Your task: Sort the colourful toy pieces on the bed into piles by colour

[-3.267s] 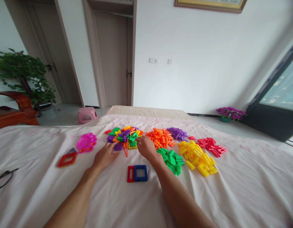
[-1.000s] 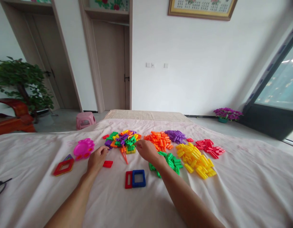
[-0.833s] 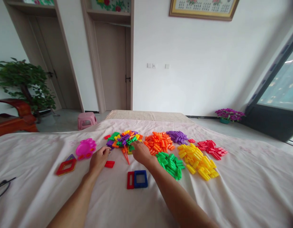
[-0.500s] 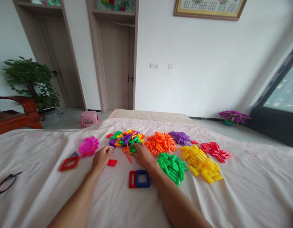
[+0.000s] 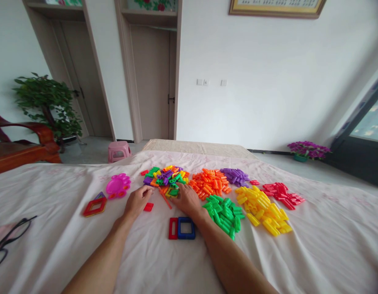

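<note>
A mixed pile of coloured plastic tube pieces (image 5: 166, 176) lies on the cloth ahead of both hands. My left hand (image 5: 139, 200) is at the pile's front left, thumb and fingers drawn together; what they hold, if anything, is hidden. My right hand (image 5: 188, 201) reaches the pile's front right edge, its curled fingers touching or close beside green pieces (image 5: 174, 192). Between the hands lies a thin orange strip (image 5: 165, 198). Red tube pieces (image 5: 148, 207) rest just right of my left hand. Nearer me sit a red rectangular frame (image 5: 173, 228) and a blue square frame (image 5: 186, 237).
Sorted heaps stand to the right: orange (image 5: 210, 183), purple (image 5: 235, 177), green (image 5: 224, 214), yellow (image 5: 262, 208) and red (image 5: 283, 194). At left are a pink paw-shaped dish (image 5: 117, 185), a red frame (image 5: 95, 207) and eyeglasses (image 5: 15, 232). A pink stool (image 5: 119, 151) stands beyond the table.
The view has turned slightly, so everything sits a little further right. Both hands stay at the mixed pile. Pieces in front of the pile have shifted, and the orange strip shows more singly.
</note>
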